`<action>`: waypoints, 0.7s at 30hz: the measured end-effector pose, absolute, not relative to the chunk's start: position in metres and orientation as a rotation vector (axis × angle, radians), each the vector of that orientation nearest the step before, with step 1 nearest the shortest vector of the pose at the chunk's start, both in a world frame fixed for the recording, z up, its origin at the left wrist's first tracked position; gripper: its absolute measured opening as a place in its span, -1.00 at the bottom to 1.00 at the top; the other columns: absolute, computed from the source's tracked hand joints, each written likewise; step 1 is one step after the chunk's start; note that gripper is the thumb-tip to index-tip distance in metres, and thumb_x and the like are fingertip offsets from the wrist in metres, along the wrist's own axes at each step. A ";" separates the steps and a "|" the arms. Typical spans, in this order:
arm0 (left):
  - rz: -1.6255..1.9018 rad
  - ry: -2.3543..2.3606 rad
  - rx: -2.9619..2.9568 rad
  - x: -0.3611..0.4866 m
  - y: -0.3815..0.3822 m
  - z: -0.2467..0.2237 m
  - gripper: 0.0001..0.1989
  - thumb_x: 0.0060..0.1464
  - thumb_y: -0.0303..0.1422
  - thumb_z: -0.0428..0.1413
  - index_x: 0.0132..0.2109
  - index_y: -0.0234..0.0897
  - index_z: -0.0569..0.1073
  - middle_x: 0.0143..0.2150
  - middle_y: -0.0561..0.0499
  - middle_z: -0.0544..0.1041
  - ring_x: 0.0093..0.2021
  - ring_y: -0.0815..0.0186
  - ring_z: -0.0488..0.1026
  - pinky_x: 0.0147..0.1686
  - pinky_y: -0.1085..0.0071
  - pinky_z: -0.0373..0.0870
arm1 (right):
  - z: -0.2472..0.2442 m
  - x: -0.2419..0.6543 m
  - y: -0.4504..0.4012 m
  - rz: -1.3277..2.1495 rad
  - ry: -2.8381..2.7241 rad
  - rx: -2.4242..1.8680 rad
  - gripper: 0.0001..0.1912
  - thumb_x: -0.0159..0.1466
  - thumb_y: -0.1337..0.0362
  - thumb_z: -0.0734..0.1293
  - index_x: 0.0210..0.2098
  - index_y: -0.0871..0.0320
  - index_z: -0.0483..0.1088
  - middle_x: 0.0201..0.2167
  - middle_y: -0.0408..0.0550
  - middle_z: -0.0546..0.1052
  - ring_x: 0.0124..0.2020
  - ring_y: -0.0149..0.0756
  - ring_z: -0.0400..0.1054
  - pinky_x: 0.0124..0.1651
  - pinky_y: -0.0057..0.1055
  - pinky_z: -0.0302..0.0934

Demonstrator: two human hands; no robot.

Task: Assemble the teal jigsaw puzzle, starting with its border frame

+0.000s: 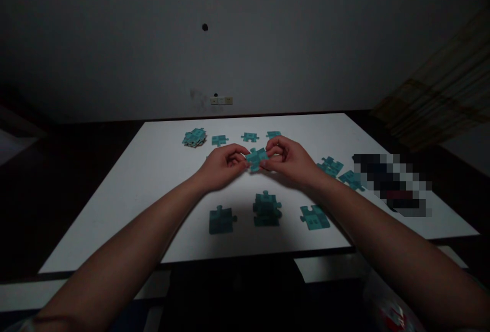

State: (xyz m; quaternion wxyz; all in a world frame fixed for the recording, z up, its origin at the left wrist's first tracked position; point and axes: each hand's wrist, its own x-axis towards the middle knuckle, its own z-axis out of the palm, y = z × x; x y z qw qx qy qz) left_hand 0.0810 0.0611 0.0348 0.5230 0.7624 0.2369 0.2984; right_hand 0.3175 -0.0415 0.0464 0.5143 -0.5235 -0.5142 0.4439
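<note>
Left hand [224, 166], right hand [289, 161] both pinched teal jigsaw piece [256, 159] above white table [172, 209]; thin fingertip grip could slip, dropping piece onto near stacked pieces [267, 209].

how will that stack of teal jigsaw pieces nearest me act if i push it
The stack of teal jigsaw pieces looks loosely piled with uneven edges, so a push would probably shear it apart. The single jigsaw piece being held looks thin, so likely light and fairly stiff. The smooth-looking white table may let pieces slide easily.
</note>
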 end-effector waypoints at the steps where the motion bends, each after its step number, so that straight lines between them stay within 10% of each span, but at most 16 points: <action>1: 0.723 0.563 1.828 0.081 0.061 0.035 -0.73 0.20 -0.25 0.39 -0.01 -0.28 0.66 -0.26 -0.03 0.72 -0.30 0.29 0.62 -0.26 0.37 0.56 | 0.046 0.317 -0.042 1.091 -1.244 -1.263 -0.52 0.10 0.17 0.70 -0.09 -0.03 0.46 -0.32 -0.13 0.72 -0.26 -0.09 0.71 -0.21 -0.21 0.55; 14: 0.733 0.614 1.906 0.081 0.061 0.034 -0.85 0.21 -0.33 0.30 -0.10 -0.26 0.69 -0.28 0.00 0.71 -0.32 0.31 0.59 -0.28 0.39 0.53 | 0.044 0.311 -0.042 1.165 -1.336 -1.306 -0.70 0.22 0.14 0.60 -0.08 0.01 0.61 -0.41 -0.08 0.73 -0.27 -0.04 0.72 -0.19 -0.18 0.57; 21: 0.746 0.655 1.968 0.077 0.065 0.036 -0.82 0.24 -0.34 0.26 -0.07 -0.26 0.70 -0.25 -0.06 0.75 -0.24 0.23 0.70 -0.20 0.32 0.62 | 0.065 0.377 -0.041 0.646 -1.496 -1.599 -0.74 0.25 0.05 0.55 -0.20 0.09 0.64 -0.43 -0.11 0.59 -0.39 -0.22 0.45 -0.29 -0.28 0.30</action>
